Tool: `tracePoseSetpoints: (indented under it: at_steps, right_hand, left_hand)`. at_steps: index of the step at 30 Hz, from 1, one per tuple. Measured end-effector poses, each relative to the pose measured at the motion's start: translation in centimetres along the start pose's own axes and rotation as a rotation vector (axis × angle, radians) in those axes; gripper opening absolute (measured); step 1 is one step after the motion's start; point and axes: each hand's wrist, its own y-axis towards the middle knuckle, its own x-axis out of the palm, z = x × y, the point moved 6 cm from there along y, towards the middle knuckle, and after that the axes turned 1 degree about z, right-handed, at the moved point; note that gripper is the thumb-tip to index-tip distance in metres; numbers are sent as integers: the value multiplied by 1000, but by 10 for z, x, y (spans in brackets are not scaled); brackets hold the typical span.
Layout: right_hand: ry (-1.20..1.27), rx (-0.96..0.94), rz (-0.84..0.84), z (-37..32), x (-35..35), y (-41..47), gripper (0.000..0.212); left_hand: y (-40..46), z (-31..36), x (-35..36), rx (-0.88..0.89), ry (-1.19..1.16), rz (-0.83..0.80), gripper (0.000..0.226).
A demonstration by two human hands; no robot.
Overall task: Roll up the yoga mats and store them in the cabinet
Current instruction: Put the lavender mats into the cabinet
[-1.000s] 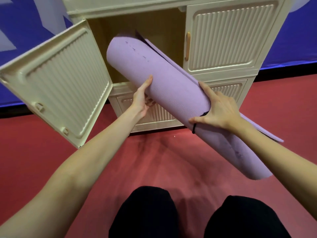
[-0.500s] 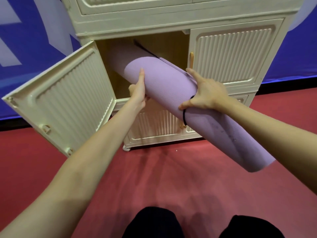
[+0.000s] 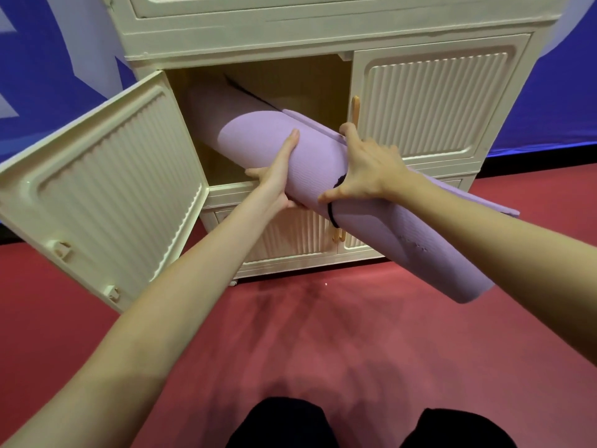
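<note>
The rolled purple yoga mat (image 3: 381, 208) slants, far end inside the open cabinet (image 3: 284, 24) compartment beyond both hands, near end low past the right hand (image 3: 365, 171). Left hand (image 3: 274, 181) cups it underneath; right hand grips its top, fingers spread.

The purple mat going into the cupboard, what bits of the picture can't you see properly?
Head view:
- The far end of the purple mat fades into the shadow inside the cabinet; whether it touches the back wall cannot be told.
- Most left hand fingers are hidden under the roll.
- The right hand covers part of the black band.
- The cabinet top is cut off by the upper edge.
</note>
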Motion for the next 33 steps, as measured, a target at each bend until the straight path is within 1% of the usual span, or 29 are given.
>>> tracePoseSetpoints:
  at_steps: [2, 5, 7, 9, 12, 15, 18, 20, 22, 24, 26, 28, 30, 31, 32, 33]
  right_hand:
    - [44, -17, -44, 4, -2, -7, 121]
    - [37, -29, -101, 10, -7, -25, 135]
    - [31, 33, -90, 15, -11, -43, 139]
    - [-25, 87, -97, 19, -15, -60, 142]
    - [-84, 100, -122, 22, -21, -75, 144]
    - [-62, 110, -99, 24, -24, -76, 129]
    - [-93, 121, -51, 23, -24, -76, 117]
    - [-110, 108, -27, 20, -24, -74, 112]
    - [-99, 100, -15, 18, -31, -69, 106]
    - [-95, 80, -8, 15, -40, -62, 99]
    - [-109, 64, -21, 11, -47, -57, 97]
    - [-116, 72, -98, 8, -49, -55, 102]
    - [-81, 70, -251, 11, -49, -56, 105]
    - [-26, 53, -335, 13, -49, -58, 98]
    - [40, 29, -402, 17, -50, -60, 87]
    - [103, 11, -440, 22, -51, -61, 77]
  left_hand:
    - [0, 4, 1, 22, 33, 56, 117]
    - [2, 8, 0, 27, 74, 78, 125]
    - [2, 12, -2, 29, 103, 75, 126]
    - [4, 15, -2, 24, 124, 70, 125]
    - [1, 19, -1, 16, 131, 74, 123]
    - [-5, 17, 1, 15, 131, 77, 122]
    - [-15, 2, 5, -3, 109, 17, 117]
    - [-26, -16, 11, -37, 132, -38, 124]
    - [-38, -28, 18, -36, 166, -54, 128]
    - [-42, -28, 25, -16, 110, -36, 124]
    - [-42, -23, 30, -25, 9, -24, 117]
    - [-42, -20, 30, -23, -11, -1, 115]
    - [-39, -20, 27, -2, 6, 17, 121]
    - [-38, -22, 24, 12, 24, 18, 125]
    - [-38, -24, 21, 25, 43, 15, 128]
    - [-38, -25, 18, 41, 64, 8, 127]
